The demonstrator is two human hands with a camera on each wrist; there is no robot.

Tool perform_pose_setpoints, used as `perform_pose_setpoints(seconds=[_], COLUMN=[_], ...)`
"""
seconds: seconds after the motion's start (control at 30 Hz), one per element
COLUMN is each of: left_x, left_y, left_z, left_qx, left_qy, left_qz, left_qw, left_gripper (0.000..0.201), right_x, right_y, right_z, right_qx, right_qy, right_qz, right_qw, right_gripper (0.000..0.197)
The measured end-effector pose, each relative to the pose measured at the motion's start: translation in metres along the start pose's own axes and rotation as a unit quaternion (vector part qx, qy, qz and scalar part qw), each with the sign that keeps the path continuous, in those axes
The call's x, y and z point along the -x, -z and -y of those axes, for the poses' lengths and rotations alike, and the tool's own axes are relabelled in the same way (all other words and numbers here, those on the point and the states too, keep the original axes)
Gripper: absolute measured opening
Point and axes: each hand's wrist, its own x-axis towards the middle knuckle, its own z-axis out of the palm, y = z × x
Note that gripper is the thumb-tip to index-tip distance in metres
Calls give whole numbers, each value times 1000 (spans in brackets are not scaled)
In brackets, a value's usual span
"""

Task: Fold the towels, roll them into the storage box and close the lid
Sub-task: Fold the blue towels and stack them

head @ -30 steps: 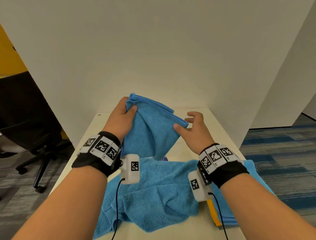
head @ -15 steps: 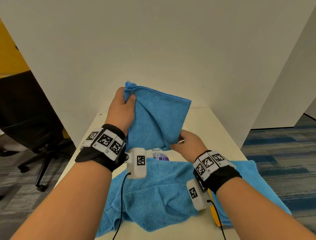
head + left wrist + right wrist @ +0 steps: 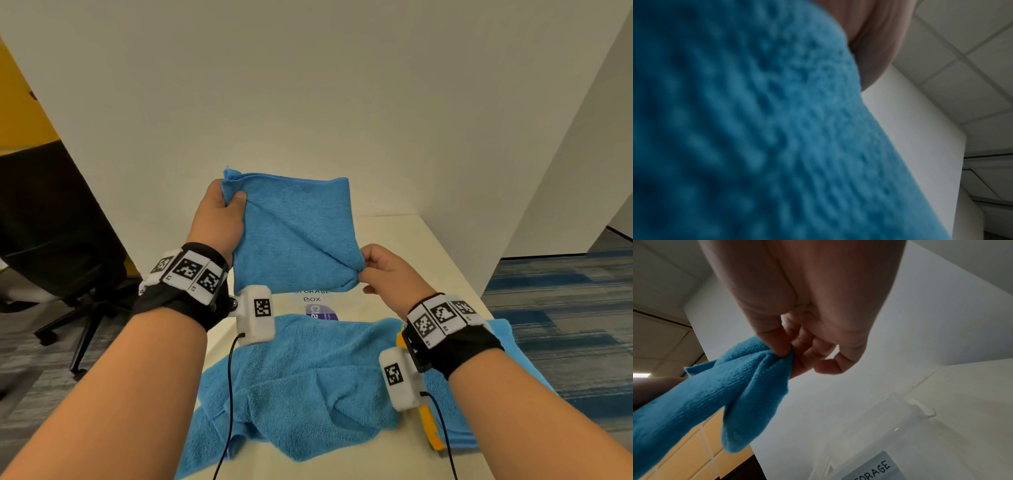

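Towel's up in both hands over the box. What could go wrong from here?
The right hand only pinches the folded blue terry towel at one lower corner; a slip there would likely let the fold fall open. Lowered, it may snag the loose blue towel crumpled on the table in front of the clear storage box.

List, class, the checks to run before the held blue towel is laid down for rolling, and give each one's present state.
1. Left hand grips folded towel at its top corner: ok.
2. Right hand pinches its lower corner: ok.
3. Towel folded square: ok.
4. Landing spot: loose towel covers the table in front: not ok.
5. Storage box lid open: cannot tell.
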Motion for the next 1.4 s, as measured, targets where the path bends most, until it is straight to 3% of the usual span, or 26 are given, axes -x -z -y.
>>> perform_pose_setpoints(seconds=[0.1,0.23,0.33,0.5,0.67,0.77,0.9,1.0,1.2,1.3,1.4], left_x=[1,-3,-4,-6,-5,-4,-4,-5,0,5,11], left_y=[-2,1,3,9,10,10,10,11,4,-1,-6], left_z=[-3,-4,-3,-3,-4,-4,-5,-6,-8,-10,-12], left_qx=[18,2,-11,-18,-7,7,11,13,-25,-83,-137], left_qy=[15,11,10,23,25,26,20,13,-5,-36,-71], left_qz=[1,-5,-4,2,12,21,31,33,57,87,138], left_qw=[1000,1000,1000,1000,1000,999,999,999,998,992,978], left_gripper=[14,14,12,15,14,15,16,15,12,13,14], right_x=[0,1,2,4,3,4,1,2,-3,-7,-7], right_y=[-4,-2,-1,0,3,1,-1,2,-1,-5,-6], right_z=[-1,-1,4,8,3,-1,-4,-4,-3,-2,2], right_qx=[-32,46,32,-48,23,-14,-49,-13,186,192,188], right_qy=[-13,-7,-12,-49,-63,-101,-89,-80,-75,-74,-58], right_qz=[32,67,71,109,165,195,157,143,127,72,8], right_qw=[999,997,997,992,984,976,982,986,971,976,980], right_gripper=[29,26,24,34,37,46,33,6,18,26,51])
